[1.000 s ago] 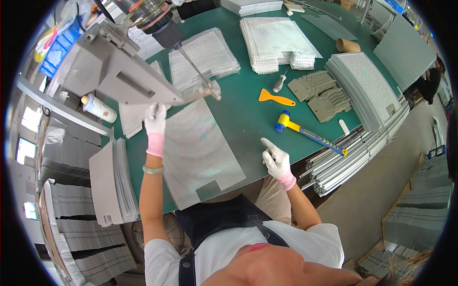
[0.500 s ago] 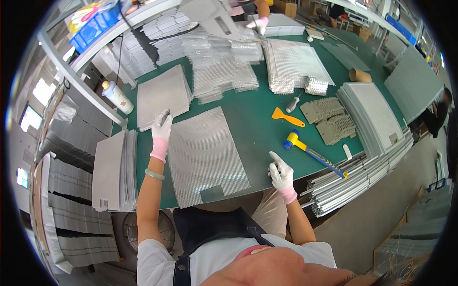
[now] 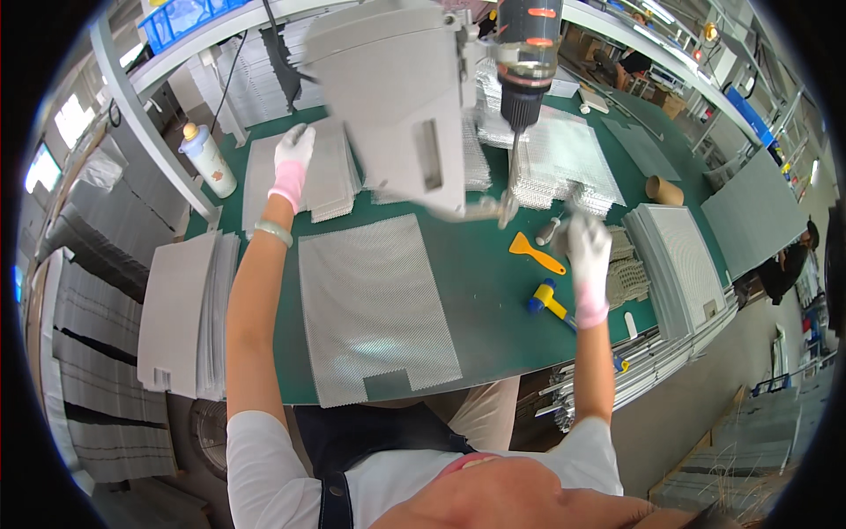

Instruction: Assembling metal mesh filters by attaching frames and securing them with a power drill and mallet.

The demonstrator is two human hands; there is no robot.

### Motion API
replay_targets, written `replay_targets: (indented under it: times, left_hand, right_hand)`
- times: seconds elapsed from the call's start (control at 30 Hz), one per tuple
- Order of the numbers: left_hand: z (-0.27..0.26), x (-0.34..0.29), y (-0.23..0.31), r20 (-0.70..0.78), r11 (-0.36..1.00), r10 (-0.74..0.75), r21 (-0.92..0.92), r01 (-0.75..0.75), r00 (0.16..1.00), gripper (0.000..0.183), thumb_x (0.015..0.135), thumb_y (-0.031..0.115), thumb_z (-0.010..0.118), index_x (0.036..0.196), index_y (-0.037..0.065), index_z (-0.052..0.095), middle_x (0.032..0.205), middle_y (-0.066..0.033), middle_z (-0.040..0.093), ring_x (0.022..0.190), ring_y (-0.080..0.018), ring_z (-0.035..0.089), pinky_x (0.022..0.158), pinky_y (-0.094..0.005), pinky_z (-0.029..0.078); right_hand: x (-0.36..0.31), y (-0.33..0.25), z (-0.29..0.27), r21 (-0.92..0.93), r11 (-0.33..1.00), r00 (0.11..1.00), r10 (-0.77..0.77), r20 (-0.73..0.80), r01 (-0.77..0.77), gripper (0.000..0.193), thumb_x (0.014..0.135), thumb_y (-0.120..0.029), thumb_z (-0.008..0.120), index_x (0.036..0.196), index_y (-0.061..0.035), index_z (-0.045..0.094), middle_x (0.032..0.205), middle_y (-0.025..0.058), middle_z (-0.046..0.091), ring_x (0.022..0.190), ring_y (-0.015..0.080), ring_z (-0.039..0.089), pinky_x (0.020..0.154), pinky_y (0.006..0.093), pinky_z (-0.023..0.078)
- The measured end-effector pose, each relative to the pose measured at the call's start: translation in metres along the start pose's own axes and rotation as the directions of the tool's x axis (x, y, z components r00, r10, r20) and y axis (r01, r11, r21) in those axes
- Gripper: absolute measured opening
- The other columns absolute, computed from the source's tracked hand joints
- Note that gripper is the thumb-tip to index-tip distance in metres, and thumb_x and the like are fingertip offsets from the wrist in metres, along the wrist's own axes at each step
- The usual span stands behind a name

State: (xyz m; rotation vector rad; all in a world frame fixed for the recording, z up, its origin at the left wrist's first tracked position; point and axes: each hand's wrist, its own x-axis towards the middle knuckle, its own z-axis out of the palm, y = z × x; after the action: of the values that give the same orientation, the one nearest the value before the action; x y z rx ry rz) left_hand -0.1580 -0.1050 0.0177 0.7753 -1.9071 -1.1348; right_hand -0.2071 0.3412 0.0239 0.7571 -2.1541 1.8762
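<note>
White-gloved left hand [image 3: 295, 150] over grey sheet stack [image 3: 328, 176], white-gloved right hand [image 3: 588, 247] blurred; can't tell either's fingers. Low sweep could knock grey-handled screwdriver [image 3: 548, 231].

The green tabletop [image 3: 493, 326] carries a notched mesh sheet [image 3: 370, 300] at the near edge. To its right lie an orange scraper [image 3: 535, 253] and mallet [image 3: 551, 301].

At far left I see a yellow-capped white bottle [image 3: 211, 164] on the green counter [image 3: 493, 326], a blue bin [image 3: 183, 22] beyond it. Far right lies a brown cardboard tube [image 3: 664, 190]; a round fan [image 3: 208, 434] sits low, near left.
</note>
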Motion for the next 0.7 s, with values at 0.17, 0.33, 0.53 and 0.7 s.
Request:
replay_targets:
  times: [0.17, 0.33, 0.53, 0.7]
  left_hand:
    - [0.043, 0.017, -0.011, 0.058, 0.977, -0.017, -0.212, 0.029, 0.998, 0.042, 0.082, 0.029, 0.054, 0.111, -0.001, 0.055, 0.106, -0.0134, 0.06, 0.099, -0.0216, 0.057, 0.086, -0.0269, 0.041]
    - [0.071, 0.022, -0.004, 0.131, 0.986, 0.033, -0.164, -0.011, 0.991, 0.042, 0.082, 0.031, 0.053, 0.11, -0.001, 0.056, 0.105, -0.0137, 0.061, 0.1, -0.0223, 0.056, 0.086, -0.0277, 0.041]
    - [0.076, 0.013, -0.013, 0.148, 0.992, 0.021, -0.129, -0.002, 0.989, 0.043, 0.083, 0.033, 0.052, 0.108, -0.002, 0.057, 0.105, -0.014, 0.061, 0.101, -0.0232, 0.056, 0.086, -0.0287, 0.041]
    - [0.054, -0.006, -0.022, 0.013, 0.992, 0.107, 0.068, -0.108, 0.994, 0.039, 0.083, 0.033, 0.05, 0.105, 0.002, 0.059, 0.102, -0.0145, 0.062, 0.097, -0.0251, 0.058, 0.085, -0.0307, 0.042]
  right_hand:
    - [0.138, 0.037, -0.009, 0.266, 0.964, 0.983, 0.045, -0.178, 0.004, 0.039, 0.09, -0.029, 0.047, 0.114, 0.0017, 0.051, 0.09, 0.007, 0.057, 0.082, 0.0126, 0.054, 0.075, 0.0245, 0.043]
    - [0.198, 0.084, -0.017, -0.062, 0.991, 0.862, -0.133, -0.489, 0.118, 0.042, 0.088, -0.035, 0.045, 0.107, 0.0019, 0.055, 0.098, 0.0143, 0.06, 0.088, 0.0226, 0.055, 0.081, 0.0309, 0.041]
    - [0.198, 0.121, -0.05, 0.366, 0.906, 0.849, 0.356, -0.391, -0.211, 0.052, 0.084, -0.047, 0.048, 0.112, -0.0036, 0.05, 0.096, 0.0114, 0.058, 0.082, 0.0194, 0.054, 0.072, 0.0319, 0.042]
    - [0.152, 0.126, -0.078, 0.48, 0.849, 0.895, 0.373, -0.244, -0.223, 0.045, 0.084, -0.038, 0.052, 0.111, -0.0025, 0.049, 0.095, 0.0118, 0.059, 0.084, 0.0213, 0.056, 0.074, 0.0325, 0.043]
